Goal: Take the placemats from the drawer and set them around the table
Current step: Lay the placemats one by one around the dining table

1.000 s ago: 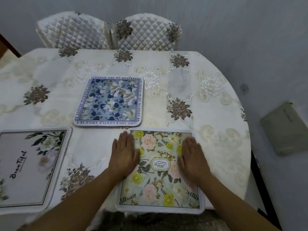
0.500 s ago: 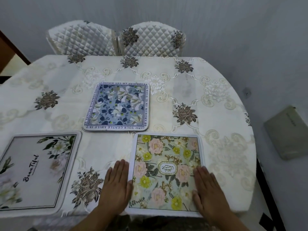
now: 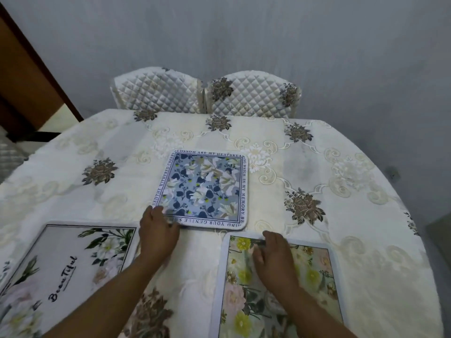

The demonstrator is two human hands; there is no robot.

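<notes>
Three placemats lie on the round table (image 3: 353,215) with its cream floral cloth. The blue floral placemat (image 3: 205,189) sits in the middle. My left hand (image 3: 157,232) pinches its near left corner, thumb on top. The yellow and pink floral placemat (image 3: 314,272) lies at the near right edge. My right hand (image 3: 273,254) is over its far left part, fingers stretched forward and holding nothing; motion blur hides whether it touches the mat. A white placemat (image 3: 61,264) with green leaves and black script lies at the near left.
Two quilted white chairs (image 3: 156,90) (image 3: 253,93) stand side by side at the far edge of the table, backs to a grey wall. Brown wooden furniture (image 3: 22,81) stands at the far left. The table edge curves away on the right.
Both hands left the sides of the yellow floral placemat and moved forward. The left hand has taken the blue placemat's near corner. My view has tilted up.
</notes>
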